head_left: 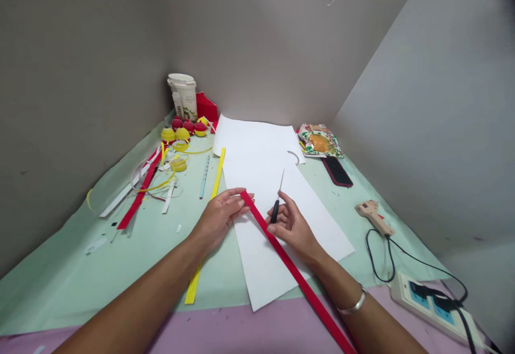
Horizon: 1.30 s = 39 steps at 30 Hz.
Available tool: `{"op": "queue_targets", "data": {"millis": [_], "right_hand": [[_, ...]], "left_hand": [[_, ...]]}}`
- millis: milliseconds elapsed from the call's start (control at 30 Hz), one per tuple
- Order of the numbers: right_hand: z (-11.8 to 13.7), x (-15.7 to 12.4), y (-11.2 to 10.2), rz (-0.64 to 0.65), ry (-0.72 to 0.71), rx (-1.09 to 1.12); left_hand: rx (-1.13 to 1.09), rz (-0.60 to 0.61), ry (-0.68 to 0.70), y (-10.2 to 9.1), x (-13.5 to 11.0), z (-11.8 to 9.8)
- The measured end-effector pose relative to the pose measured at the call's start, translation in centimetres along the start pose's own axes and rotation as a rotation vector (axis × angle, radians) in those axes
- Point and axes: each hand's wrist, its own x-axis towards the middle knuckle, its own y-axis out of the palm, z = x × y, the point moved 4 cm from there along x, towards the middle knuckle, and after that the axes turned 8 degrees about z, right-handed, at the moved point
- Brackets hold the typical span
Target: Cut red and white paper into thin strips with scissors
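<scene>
Near the middle of the view, my left hand (223,215) pinches the upper end of a long red strip (287,260). The strip slants down past my right forearm and out at the bottom edge. My right hand (293,226) is closed around a slim tool with a black handle and thin pointed metal blade (276,212), its tip pointing up and away. Whether it is a knife or scissors seen edge-on, I cannot tell. Under both hands lie white paper sheets (261,145). A yellow strip (218,174) passes beneath my left wrist.
Left lie red and white strips, yellow ribbon rolls (179,165), a pencil (205,177) and red-yellow balls (182,134) before a white bucket (184,96). Right are food packets (321,142), a phone (338,171), a glue gun (375,217) and a corded power strip (434,308).
</scene>
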Motion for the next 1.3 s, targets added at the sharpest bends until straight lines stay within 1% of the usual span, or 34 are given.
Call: {"op": "queue_targets", "data": {"millis": [133,233,367,533,633,800,1033,1167,1300], "right_hand": [[-0.9,0.0,0.2,0.007,0.022,-0.153],[-1.3,0.1,0.1,0.007,0.004,-0.203],[-1.5,0.2,0.0,0.019,-0.013,-0.186],[-1.3,0.2,0.1,0.025,-0.022,-0.105],[-1.1,0.2,0.2,0.046,-0.013,-0.078],[-0.6,0.2,0.3,0.068,0.000,-0.055],[-0.7,-0.1,0.1,0.075,0.018,-0.077],[-0.4,-0.2,0.0,0.079,0.013,-0.146],[-0.3,-0.2,0.1,0.072,0.014,-0.202]], "left_hand": [[-0.003,0.026,0.001,0.3,-0.1,-0.1],[-0.005,0.054,-0.025,0.5,-0.3,-0.1],[0.004,0.075,-0.067,0.7,-0.4,0.0],[0.027,0.132,-0.078,0.8,-0.3,0.4],[0.042,0.138,-0.075,0.7,-0.2,0.5],[0.046,0.086,-0.024,0.3,0.0,0.0],[0.017,-0.001,0.061,-0.9,0.3,-1.3],[-0.015,-0.050,0.065,-1.5,0.4,-1.8],[-0.017,-0.070,0.051,-1.6,0.3,-1.9]]}}
